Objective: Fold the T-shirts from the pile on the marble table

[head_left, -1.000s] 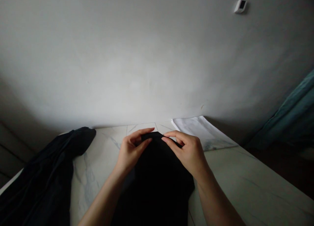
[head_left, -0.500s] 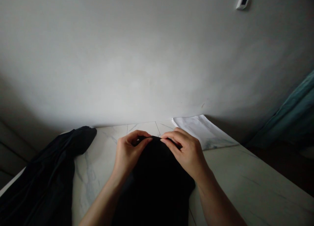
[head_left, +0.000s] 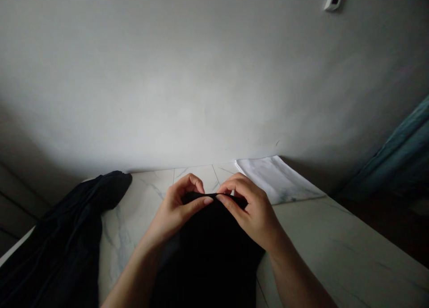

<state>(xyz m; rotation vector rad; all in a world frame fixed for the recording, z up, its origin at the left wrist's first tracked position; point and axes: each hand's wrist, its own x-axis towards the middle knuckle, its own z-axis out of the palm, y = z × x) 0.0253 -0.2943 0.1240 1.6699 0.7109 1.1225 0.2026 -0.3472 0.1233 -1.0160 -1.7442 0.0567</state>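
A black piece of clothing [head_left: 214,250] hangs down between my forearms, its top edge level with my fingers; too dark to tell which garment it is. My left hand [head_left: 182,203] has its thumb lying along that edge, with the fingers curled behind the cloth. My right hand [head_left: 250,205] pinches the same edge between thumb and forefinger, close beside the left thumb. The lower part of the garment runs out of the bottom of the view.
Another dark garment [head_left: 73,236] lies crumpled on the left of the marble-patterned table [head_left: 321,245]. White folded cloth [head_left: 271,178] rests at the back right, near the wall [head_left: 201,76]. Blue-green fabric [head_left: 398,151] hangs beyond the table's right side.
The held edge has dropped slightly, and its top now shows wider between my hands. My left thumb and fingertips have parted a little; the right pinch has shifted slightly left.
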